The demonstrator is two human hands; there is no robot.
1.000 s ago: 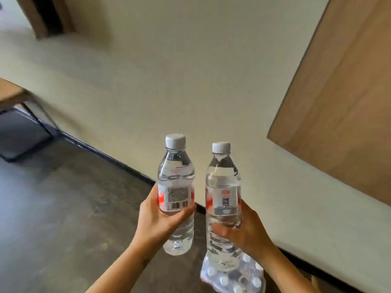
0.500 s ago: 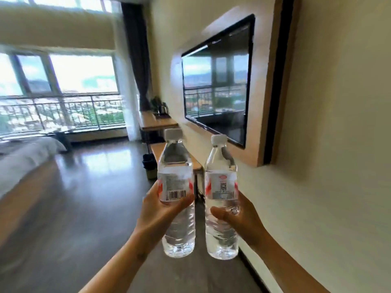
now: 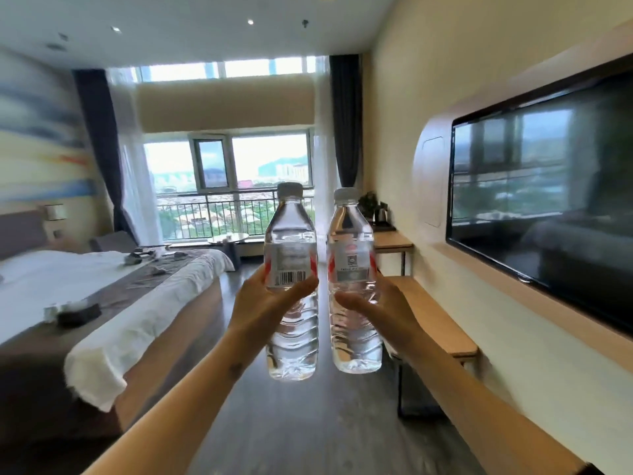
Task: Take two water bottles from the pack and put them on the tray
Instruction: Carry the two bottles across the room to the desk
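Note:
I hold two clear water bottles with white caps upright at chest height, side by side, almost touching. My left hand [image 3: 265, 303] grips the left bottle [image 3: 291, 241] around its middle, just under the barcode label. Around the lower half of the right bottle [image 3: 351, 234] my right hand [image 3: 380, 311] is closed, below its red and white label. The bottle pack is out of view. A dark tray-like board [image 3: 383, 229] with a kettle [image 3: 381, 214] sits on the far desk, too small and blurred to be sure of.
A bed [image 3: 113, 289] with white linen fills the left side. Along the right wall run a low wooden bench [image 3: 435, 320], a wooden desk [image 3: 392, 240] beyond it and a wall-mounted TV [image 3: 541, 207]. Dark floor [image 3: 308, 423] runs between them towards the window [image 3: 233, 186].
My view swung from the wall and floor up into the room. The bottle pack near my right wrist has left the view. Both hands still hold their bottles upright.

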